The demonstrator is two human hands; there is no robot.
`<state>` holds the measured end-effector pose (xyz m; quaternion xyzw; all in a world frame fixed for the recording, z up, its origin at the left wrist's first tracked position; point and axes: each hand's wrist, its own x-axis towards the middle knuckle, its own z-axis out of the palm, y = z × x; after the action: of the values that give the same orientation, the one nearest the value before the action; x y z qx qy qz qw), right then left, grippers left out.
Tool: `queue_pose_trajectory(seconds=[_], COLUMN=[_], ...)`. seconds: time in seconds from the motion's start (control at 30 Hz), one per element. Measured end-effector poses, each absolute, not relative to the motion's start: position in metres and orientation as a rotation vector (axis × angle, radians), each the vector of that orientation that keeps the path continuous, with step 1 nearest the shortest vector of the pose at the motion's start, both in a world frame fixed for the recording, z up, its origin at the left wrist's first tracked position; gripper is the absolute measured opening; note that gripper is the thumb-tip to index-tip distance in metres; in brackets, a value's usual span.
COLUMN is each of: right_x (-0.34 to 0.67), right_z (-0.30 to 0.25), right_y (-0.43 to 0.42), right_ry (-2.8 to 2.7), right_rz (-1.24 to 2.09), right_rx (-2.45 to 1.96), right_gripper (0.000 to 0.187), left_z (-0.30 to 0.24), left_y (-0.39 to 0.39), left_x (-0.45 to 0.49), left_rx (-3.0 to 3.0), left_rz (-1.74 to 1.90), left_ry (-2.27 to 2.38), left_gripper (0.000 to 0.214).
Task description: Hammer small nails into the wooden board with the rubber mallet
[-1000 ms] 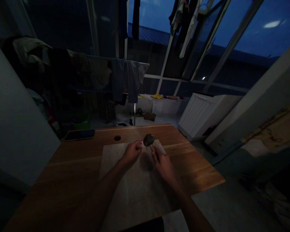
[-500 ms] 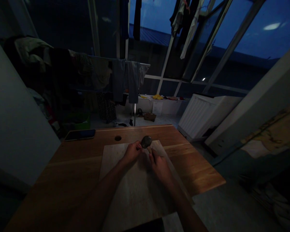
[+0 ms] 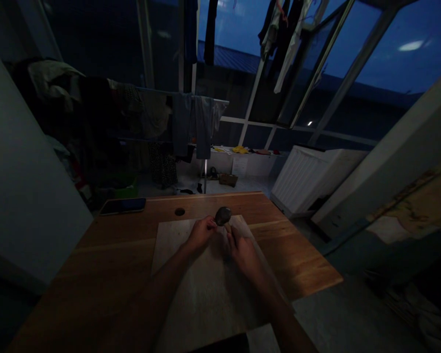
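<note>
One mallet (image 3: 223, 216) is above the board (image 3: 206, 289), its handle clasped by the right hand (image 3: 244, 255) and slanting away leftward. Its head is just right of the left hand's (image 3: 200, 234) curled fingers; what they pinch, if anything, I can't make out.

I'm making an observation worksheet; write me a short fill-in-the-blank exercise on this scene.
1. The person's ____ hand holds the dark-headed tool.
2. The other hand appears nearer the tool's ____ than its handle.
3. The phone lies near the far ____ corner of the wooden table.
4. The tub beyond the table is coloured ____.

Missing words: right; head; left; green.
</note>
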<state>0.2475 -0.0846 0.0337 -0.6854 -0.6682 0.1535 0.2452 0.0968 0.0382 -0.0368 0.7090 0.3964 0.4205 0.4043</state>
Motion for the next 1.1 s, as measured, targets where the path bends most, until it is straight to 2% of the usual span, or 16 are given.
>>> queue_pose_trajectory(seconds=[0.47, 0.63, 0.7, 0.87, 1.1], right_x=[0.283, 0.291, 0.291, 0.291, 0.29], right_z=[0.027, 0.009, 0.005, 0.004, 0.007], right_y=[-0.115, -0.115, -0.113, -0.114, -0.116], right_ry=[-1.685, -1.698, -1.703, -1.719, -1.714], right_rz=[0.524, 0.56, 0.536, 0.516, 0.541], right_rx=[-1.943, -1.925, -1.905, -1.904, -1.899], right_gripper=[0.05, 0.048, 0.048, 0.049, 0.05], left_z=[-0.037, -0.02, -0.009, 0.011, 0.02], left_y=[0.041, 0.031, 0.02, -0.013, -0.027], left_x=[0.099, 0.088, 0.083, 0.082, 0.093], left_rx=[1.849, 1.971, 2.119, 2.469, 2.49], left_rz=[0.986, 1.074, 0.977, 0.407, 0.283], left_ry=[1.138, 1.146, 1.012, 0.773, 0.884], left_gripper=[0.029, 0.016, 0.01, 0.015, 0.007])
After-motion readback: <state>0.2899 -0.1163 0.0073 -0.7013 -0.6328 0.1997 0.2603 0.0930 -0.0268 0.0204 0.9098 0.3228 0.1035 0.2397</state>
